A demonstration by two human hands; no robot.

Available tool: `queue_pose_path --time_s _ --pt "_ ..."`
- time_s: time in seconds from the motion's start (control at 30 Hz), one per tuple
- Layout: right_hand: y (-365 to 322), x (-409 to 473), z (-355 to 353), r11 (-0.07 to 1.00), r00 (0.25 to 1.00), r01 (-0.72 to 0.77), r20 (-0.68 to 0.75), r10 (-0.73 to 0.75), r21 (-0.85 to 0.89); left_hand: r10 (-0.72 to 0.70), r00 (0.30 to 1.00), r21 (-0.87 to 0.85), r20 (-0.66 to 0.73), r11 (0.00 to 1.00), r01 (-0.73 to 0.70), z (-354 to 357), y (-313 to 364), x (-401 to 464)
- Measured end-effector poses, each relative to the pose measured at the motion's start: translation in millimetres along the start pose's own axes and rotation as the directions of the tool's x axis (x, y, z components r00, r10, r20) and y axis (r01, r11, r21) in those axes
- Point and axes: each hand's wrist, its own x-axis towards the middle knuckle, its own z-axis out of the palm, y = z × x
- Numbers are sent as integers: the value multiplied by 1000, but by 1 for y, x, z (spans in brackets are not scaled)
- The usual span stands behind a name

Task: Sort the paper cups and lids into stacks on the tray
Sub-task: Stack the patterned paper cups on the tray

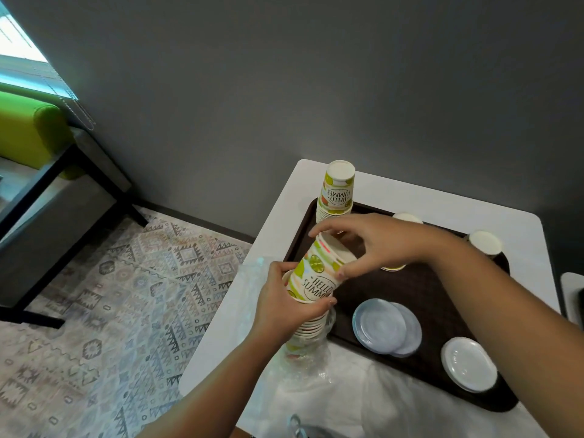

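My left hand (286, 306) grips a long nested stack of printed paper cups (311, 327) at the tray's left edge, its lower end still in clear plastic wrap (303, 365). My right hand (369, 245) holds the rim of the top cup (319, 270), which reads "Hello Summer". An upside-down stack of the same cups (336, 192) stands at the back left of the dark brown tray (420, 289). Pale blue lids (387, 327) and white lids (469, 363) lie on the tray's near side.
Two more upside-down cups (485, 243) stand at the tray's back right, one (407, 217) partly behind my right arm. The tray sits on a small white table (395, 191) against a grey wall. A patterned rug (110, 295) covers the floor to the left.
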Motion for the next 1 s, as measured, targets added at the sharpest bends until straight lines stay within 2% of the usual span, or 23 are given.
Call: queue_pose_path --time_s 0.13,0.23,0.3,0.33,0.4,0.47,0.53,0.6,0.77,0.87,1.0 --pt "9 6 -4 956 998 0 66 20 -293 -12 1000 0 -18 1000 12 2 -2 2" --pt "17 18 9 931 993 -13 104 54 -364 -5 1000 13 -5 1000 5 2 -3 4" --pt "18 26 9 964 996 36 85 -13 -265 10 1000 20 -7 1000 -10 2 -4 4" --pt "16 30 5 980 998 56 15 -54 -191 18 1000 27 -14 999 -18 3 -5 5" --pt "14 40 -11 995 963 98 -249 -103 -31 31 999 39 -14 999 -31 2 -7 6" --pt "16 54 -29 971 873 155 -486 -48 183 36 999 59 -3 998 -36 1 -7 6" --pt "27 68 -42 893 800 216 -596 71 396 43 999 68 -2 997 -42 0 -8 7" --pt "41 80 -48 844 774 203 -609 173 497 48 999 74 1 996 -48 0 -7 6" --pt "71 95 -41 781 708 155 -619 339 605 53 999 72 7 996 -53 -1 -7 7" --pt "77 99 -35 771 692 170 -632 350 614 56 998 67 3 996 -56 -1 -8 7" --pt "74 99 -31 845 691 119 -655 307 522 58 998 67 3 996 -58 -1 -9 7"
